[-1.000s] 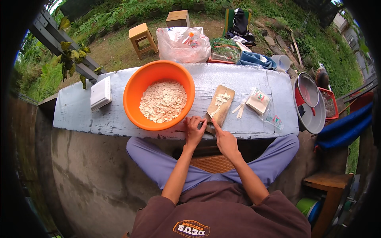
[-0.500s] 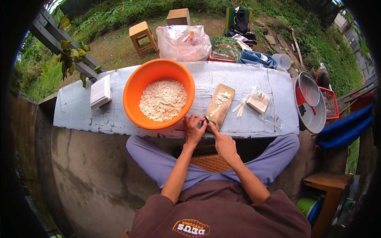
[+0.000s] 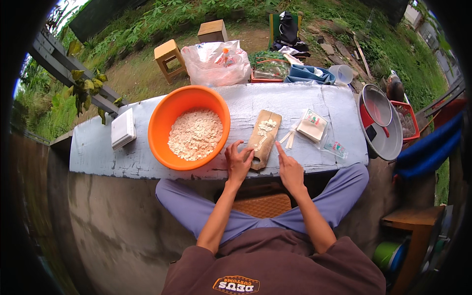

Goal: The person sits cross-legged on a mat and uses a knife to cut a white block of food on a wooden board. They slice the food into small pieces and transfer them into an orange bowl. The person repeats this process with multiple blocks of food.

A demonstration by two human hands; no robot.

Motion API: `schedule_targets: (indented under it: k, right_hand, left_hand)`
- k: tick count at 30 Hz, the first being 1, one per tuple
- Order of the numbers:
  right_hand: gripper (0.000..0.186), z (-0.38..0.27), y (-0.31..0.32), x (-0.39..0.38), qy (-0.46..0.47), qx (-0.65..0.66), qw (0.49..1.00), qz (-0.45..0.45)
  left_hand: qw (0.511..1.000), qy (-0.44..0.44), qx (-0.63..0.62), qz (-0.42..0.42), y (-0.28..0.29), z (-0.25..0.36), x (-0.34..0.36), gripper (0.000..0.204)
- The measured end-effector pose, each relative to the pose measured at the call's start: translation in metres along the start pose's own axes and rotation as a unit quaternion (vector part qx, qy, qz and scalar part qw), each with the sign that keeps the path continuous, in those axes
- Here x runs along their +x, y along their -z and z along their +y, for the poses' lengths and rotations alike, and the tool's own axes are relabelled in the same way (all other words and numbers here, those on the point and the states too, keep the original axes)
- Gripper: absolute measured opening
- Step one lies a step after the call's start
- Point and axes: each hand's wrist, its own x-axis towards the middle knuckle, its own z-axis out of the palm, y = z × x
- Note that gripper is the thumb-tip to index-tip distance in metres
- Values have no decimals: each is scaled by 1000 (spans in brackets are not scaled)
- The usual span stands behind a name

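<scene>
My left hand (image 3: 239, 164) is at the near left edge of a small wooden cutting board (image 3: 260, 153), thumb and fingers apart in a curve. Just right of the board is my right hand (image 3: 292, 173), its index finger stretched forward and the other fingers curled in; whatever they hold is hidden. Small pale cut pieces (image 3: 267, 126) lie on the board. Left of it stands an orange basin (image 3: 223, 115) holding a heap of similar pale pieces (image 3: 195, 135). Pale strips (image 3: 290, 139) lie beside a stack of pale sheets (image 3: 312, 126) in clear plastic.
A white lidded box (image 3: 123, 129) sits on the silvery tabletop (image 3: 98, 152) at left. Behind the table are a plastic bag (image 3: 216, 64), a wooden stool (image 3: 169, 56) and a blue cloth (image 3: 307, 74). Metal pans (image 3: 386, 140) stand off the right edge.
My right hand has drawn away from the board to the right. My left hand has loosened, its thumb and fingers parting near the board's edge. The whole view has shifted slightly.
</scene>
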Motion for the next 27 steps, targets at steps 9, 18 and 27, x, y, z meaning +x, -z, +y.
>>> schedule_targets:
  k: [9, 18, 27]
  right_hand:
    - [57, 57, -10, 14, -38, -42, 994, 90]
    - [58, 61, -15, 14, -57, 7, 989, 138]
    - [55, 54, -10, 15, -90, 22, 988, 127]
  left_hand:
    - [968, -171, 10, -182, -26, 16, 64, 75]
    - [957, -253, 28, -143, -68, 29, 112, 34]
    - [973, -203, -17, -109, -79, 31, 117, 16]
